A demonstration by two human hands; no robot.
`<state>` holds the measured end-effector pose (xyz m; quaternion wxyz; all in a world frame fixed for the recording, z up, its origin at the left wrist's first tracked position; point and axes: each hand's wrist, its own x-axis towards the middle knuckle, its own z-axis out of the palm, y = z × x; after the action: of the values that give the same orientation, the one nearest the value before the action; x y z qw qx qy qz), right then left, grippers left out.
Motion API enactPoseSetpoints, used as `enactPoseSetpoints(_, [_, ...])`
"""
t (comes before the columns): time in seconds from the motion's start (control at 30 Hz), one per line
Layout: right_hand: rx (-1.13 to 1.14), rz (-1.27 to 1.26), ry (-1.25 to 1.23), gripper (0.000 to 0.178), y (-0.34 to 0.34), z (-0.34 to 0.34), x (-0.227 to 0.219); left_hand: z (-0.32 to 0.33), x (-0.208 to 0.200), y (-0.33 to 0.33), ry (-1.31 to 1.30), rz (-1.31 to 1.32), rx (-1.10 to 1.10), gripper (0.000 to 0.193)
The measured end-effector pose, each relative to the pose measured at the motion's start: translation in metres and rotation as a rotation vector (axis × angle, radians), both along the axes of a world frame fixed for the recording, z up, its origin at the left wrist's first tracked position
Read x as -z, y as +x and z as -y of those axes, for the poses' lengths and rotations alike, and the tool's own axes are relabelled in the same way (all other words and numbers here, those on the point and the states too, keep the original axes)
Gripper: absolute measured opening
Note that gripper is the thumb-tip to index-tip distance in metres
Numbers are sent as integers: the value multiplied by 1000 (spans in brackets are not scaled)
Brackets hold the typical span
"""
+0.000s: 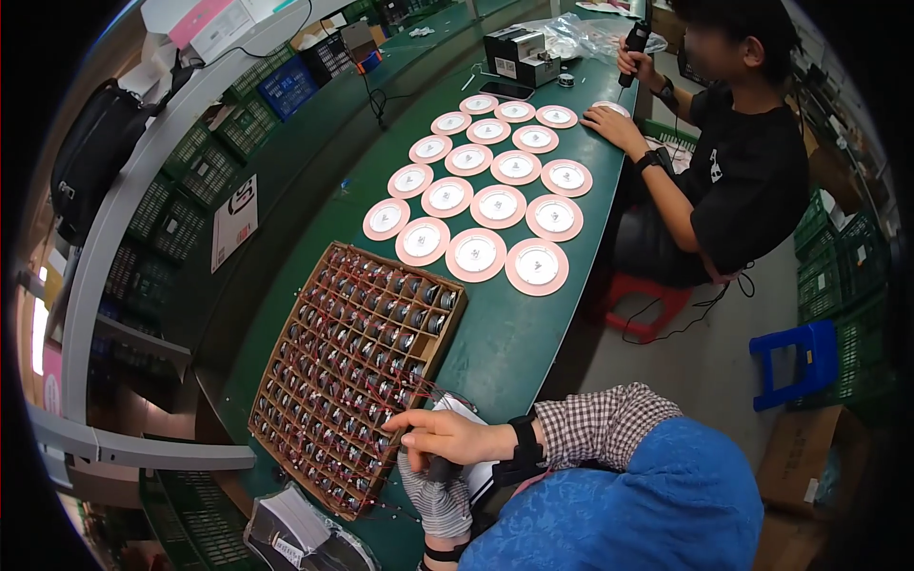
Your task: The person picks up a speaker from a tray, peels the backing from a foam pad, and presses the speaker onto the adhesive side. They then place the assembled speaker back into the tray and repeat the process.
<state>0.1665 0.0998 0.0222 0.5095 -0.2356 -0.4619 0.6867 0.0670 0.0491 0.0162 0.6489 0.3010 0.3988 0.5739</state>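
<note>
My right hand, bare, reaches over the near right edge of a divided cardboard box. Its index finger is stretched out, and I see nothing held between its fingers. Just below it is my left hand in a grey-striped glove, curled around something dark. The right hand partly hides its fingers and that thing. The box's cells hold many small round metal parts with thin red and dark wires. A few wires trail over the rim beside my hands. White papers lie partly under my right wrist.
Pink-rimmed white discs stand in rows across the green table. At the far right a co-worker holds a black power screwdriver over a disc. A clear plastic-covered bin is at the lower left; a blue stool stands right.
</note>
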Motion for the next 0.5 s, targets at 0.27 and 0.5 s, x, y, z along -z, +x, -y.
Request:
enactPoseSetpoints(0.27, [-86,18,-6,29,3,1,-3,-2,11,-17,87,-183,65,49])
enactPoseSetpoints(0.5, [-153,142,-4,31,-1,1,-2,-1,21,-11,-49,119,-34,33])
